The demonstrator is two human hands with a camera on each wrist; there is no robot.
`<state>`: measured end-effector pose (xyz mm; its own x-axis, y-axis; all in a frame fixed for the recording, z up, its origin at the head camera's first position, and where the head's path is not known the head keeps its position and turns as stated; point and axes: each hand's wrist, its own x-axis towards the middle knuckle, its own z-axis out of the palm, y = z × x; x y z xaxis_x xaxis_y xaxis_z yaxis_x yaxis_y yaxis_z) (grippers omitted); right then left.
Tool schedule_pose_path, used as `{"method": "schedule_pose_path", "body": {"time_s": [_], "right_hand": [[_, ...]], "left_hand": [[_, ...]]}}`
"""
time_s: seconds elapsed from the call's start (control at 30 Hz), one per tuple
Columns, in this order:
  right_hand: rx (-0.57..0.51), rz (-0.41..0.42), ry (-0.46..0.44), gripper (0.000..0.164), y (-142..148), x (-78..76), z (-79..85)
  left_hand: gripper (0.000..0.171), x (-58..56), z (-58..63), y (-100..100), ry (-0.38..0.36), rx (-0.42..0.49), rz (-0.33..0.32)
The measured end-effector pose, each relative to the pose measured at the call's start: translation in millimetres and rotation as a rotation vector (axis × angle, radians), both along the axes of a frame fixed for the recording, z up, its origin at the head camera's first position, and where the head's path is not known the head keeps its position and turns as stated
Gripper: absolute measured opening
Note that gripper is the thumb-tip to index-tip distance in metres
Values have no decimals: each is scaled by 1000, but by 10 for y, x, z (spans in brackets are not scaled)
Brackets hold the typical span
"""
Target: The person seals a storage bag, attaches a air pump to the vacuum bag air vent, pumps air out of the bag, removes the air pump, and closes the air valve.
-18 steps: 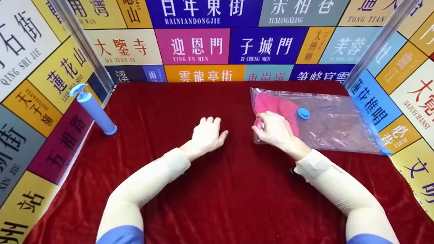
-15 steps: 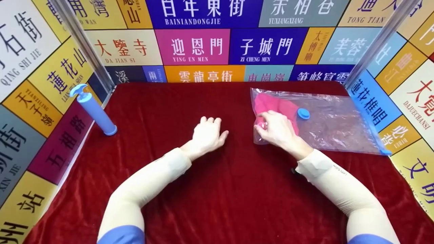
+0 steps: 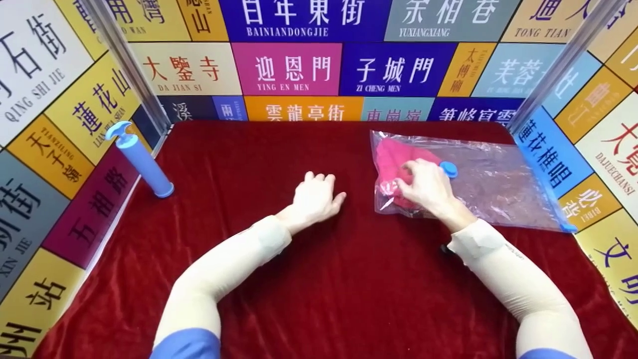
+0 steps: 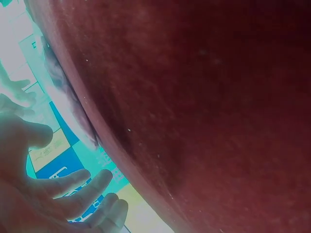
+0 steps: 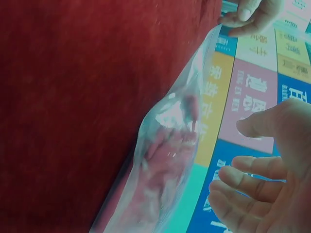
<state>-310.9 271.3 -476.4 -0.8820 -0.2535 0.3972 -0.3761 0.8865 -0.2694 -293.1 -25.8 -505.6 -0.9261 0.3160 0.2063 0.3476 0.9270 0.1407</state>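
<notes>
A clear plastic bag point(image 3: 503, 184) with a blue round valve cap point(image 3: 447, 169) lies flat at the right of the table. Inside its left end is a folded pink cloth point(image 3: 396, 154). My right hand point(image 3: 429, 187) is over the cloth part of the bag, thumb and fingers loosely bent and apart. In the right wrist view this hand point(image 5: 262, 182) pinches nothing, and the bag's raised edge point(image 5: 167, 155) stands beside it. My left hand point(image 3: 315, 199) is left of the bag, palm down, fingers relaxed; in the left wrist view its fingers point(image 4: 82, 191) hold nothing.
A blue hand pump point(image 3: 145, 164) stands upright at the left of the table. Dark red velvet cloth point(image 3: 319, 279) covers the table. Panels with printed signs point(image 3: 286, 70) rise along the back and both sides, with metal posts point(image 3: 134, 65) at the corners.
My right hand has moved right across the bag, away from its left edge, uncovering more of the pink cloth's left part. My left hand keeps its pose; the whole view has shifted slightly.
</notes>
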Motion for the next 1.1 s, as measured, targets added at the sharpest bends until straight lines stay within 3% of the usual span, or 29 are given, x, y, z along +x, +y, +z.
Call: {"method": "schedule_pose_path", "body": {"time_s": [0.2, 0.53, 1.1], "right_hand": [[27, -48, -5, 37, 164, -49, -36], [42, -168, -89, 41, 416, -96, -21], [6, -292, -83, 33, 894, -177, -102]], "left_hand": [[49, -25, -20, 54, -7, 7, 17], [50, -58, -25, 187, -29, 9, 19], [52, -84, -5, 378, -36, 7, 12]]}}
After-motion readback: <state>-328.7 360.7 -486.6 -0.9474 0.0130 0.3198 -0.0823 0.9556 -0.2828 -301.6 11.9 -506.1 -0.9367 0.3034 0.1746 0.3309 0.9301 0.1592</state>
